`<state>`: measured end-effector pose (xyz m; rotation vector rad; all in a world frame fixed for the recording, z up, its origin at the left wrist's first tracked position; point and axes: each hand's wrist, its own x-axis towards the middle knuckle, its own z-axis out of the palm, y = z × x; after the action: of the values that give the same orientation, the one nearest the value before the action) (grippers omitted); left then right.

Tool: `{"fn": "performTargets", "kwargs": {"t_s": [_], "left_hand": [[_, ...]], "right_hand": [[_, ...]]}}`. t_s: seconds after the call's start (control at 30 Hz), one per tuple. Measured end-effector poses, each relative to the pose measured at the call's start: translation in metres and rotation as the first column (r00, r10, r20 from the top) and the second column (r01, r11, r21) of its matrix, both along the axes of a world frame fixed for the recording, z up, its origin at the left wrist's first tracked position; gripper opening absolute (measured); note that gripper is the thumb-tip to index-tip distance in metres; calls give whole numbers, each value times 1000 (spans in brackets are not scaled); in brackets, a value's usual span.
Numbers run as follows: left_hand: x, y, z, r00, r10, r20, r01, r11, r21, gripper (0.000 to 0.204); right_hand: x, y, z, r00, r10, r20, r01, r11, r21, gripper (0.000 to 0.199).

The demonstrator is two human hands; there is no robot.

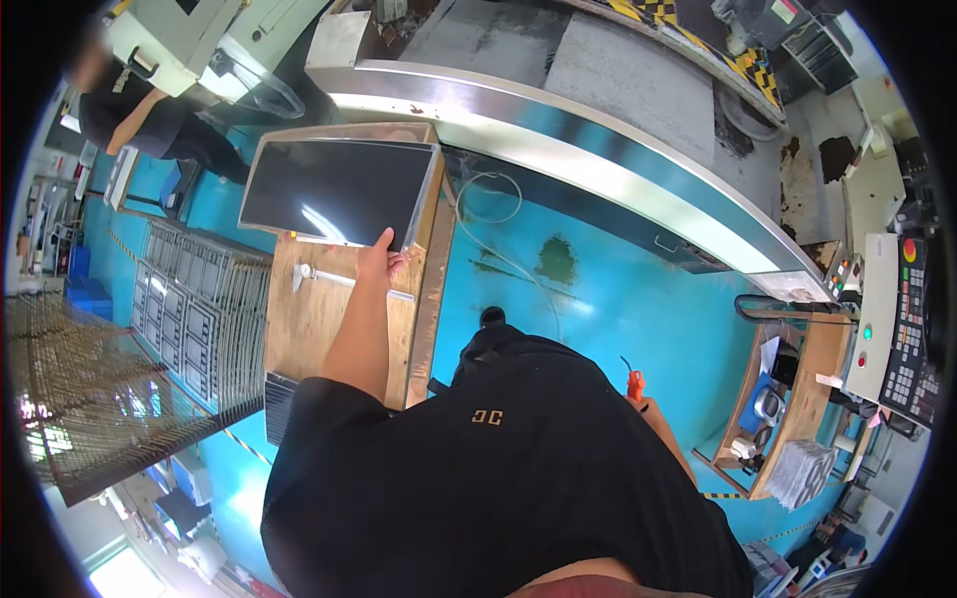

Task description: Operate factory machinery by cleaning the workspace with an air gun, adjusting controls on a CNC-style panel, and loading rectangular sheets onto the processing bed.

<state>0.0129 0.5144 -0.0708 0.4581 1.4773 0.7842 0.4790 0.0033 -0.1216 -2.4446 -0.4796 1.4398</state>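
My left hand (377,261) reaches out to the near right corner of a dark, glossy rectangular plate (334,189). The thumb lies over its edge and the other fingers are curled beside it, closed on the corner. This plate rests at the far end of a wooden bench (319,329). A metal caliper (344,278) lies on the wood just nearer than the plate, partly behind my forearm. Low at my right side, my right hand (648,407) is wrapped round the orange handle of a deburring tool (635,384); its thin dark tip points up and away. My body hides part of that hand.
A large machine with a metal front ledge (558,120) runs across the far side. Its control panel (902,329) stands at right, near a wooden shelf cart (797,399). Racks of framed metal plates (184,319) stand at left. Another person (150,120) is at far left.
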Motion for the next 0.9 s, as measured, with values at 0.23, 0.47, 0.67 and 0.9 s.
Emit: {"fn": "performTargets", "kwargs": {"t_s": [0.23, 0.47, 0.67, 0.9], "left_hand": [[6, -31, 9, 920, 264, 289, -318, 935, 156, 25], [-28, -35, -16, 928, 153, 339, -183, 981, 59, 23], [-45, -54, -28, 804, 162, 573, -200, 980, 4, 27], [-47, -66, -18, 589, 6, 808, -139, 986, 93, 46]], "right_hand": [[-9, 16, 13, 990, -133, -40, 128, 987, -99, 41], [-20, 37, 32, 981, -165, -103, 156, 984, -86, 35], [-37, 70, 67, 978, -189, -85, 161, 951, -265, 37], [-9, -5, -64, 974, -222, 54, 226, 972, -71, 39]]}}
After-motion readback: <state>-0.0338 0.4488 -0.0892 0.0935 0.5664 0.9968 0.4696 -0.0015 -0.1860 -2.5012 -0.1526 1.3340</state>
